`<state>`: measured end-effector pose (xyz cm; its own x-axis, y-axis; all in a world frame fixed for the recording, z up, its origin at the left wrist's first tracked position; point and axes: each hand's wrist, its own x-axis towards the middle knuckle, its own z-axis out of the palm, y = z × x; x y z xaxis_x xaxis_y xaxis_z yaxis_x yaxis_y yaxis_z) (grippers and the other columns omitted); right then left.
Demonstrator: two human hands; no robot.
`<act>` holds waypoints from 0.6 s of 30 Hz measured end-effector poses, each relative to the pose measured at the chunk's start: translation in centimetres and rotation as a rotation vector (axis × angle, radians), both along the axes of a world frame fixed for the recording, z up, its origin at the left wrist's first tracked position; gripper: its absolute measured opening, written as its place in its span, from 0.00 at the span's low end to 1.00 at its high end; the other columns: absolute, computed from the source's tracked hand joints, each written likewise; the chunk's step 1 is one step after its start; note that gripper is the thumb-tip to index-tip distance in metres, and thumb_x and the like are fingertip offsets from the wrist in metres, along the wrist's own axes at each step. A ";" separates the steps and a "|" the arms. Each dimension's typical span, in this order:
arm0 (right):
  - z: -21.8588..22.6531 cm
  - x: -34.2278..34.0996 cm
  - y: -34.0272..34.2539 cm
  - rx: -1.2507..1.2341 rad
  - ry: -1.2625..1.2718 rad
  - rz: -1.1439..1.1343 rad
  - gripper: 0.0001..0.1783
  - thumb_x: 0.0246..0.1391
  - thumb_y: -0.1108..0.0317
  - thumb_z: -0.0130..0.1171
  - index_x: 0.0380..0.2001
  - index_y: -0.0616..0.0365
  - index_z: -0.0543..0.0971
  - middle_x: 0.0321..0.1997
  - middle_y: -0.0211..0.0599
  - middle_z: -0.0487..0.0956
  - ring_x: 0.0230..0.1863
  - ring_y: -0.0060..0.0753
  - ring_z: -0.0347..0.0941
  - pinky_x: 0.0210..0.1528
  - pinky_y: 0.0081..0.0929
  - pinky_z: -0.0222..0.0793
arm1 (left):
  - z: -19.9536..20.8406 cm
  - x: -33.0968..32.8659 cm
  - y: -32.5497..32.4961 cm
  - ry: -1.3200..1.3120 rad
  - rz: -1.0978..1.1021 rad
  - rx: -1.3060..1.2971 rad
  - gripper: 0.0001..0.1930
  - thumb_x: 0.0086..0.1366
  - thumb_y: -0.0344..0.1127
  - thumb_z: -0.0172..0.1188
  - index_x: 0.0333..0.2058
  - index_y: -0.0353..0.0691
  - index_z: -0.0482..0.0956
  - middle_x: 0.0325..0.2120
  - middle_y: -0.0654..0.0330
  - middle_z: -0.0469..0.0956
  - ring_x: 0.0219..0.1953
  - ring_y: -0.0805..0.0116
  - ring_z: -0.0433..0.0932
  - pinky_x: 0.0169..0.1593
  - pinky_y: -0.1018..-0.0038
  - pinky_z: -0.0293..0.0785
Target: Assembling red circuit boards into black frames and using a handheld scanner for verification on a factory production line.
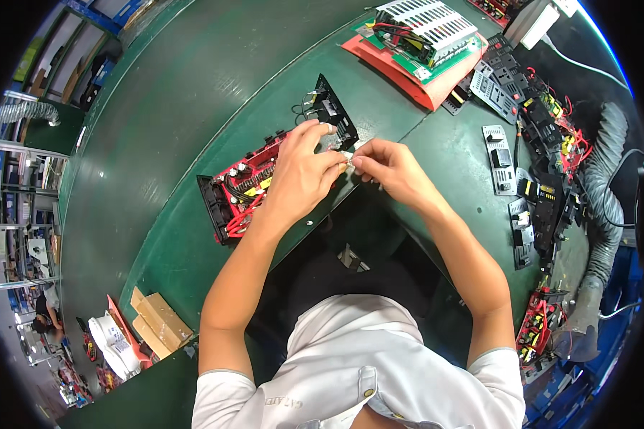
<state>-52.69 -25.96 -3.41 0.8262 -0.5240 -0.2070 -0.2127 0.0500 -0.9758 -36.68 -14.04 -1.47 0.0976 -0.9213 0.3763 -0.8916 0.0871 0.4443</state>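
Note:
My left hand [304, 168] and my right hand [386, 168] meet over the near edge of a green workbench [193, 236], fingertips pinching a small pale part [348, 159] between them. Under my left hand lies a red circuit board assembly [240, 187] with black fans on its left end. A black end panel with a switch and wires [330, 109] stands tilted just beyond my fingers. What exactly the small part is cannot be made out.
A metal-caged power unit on a green board and red tray [422, 36] sits at the far right. Several black and grey panels with wiring [529, 150] pile along the right. A grey flexible hose [608, 186] runs down the right edge. Cardboard boxes [157, 322] sit lower left.

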 end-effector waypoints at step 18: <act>0.6 -0.4 0.0 0.243 0.004 0.012 0.11 0.61 0.60 0.57 0.34 0.57 0.77 0.31 0.26 0.78 0.31 0.15 0.71 0.33 0.15 0.64 | 0.5 -0.5 0.3 0.089 0.006 -0.074 0.07 0.52 0.30 0.67 0.32 0.37 0.84 0.43 0.54 0.78 0.54 0.51 0.71 0.56 0.58 0.68</act>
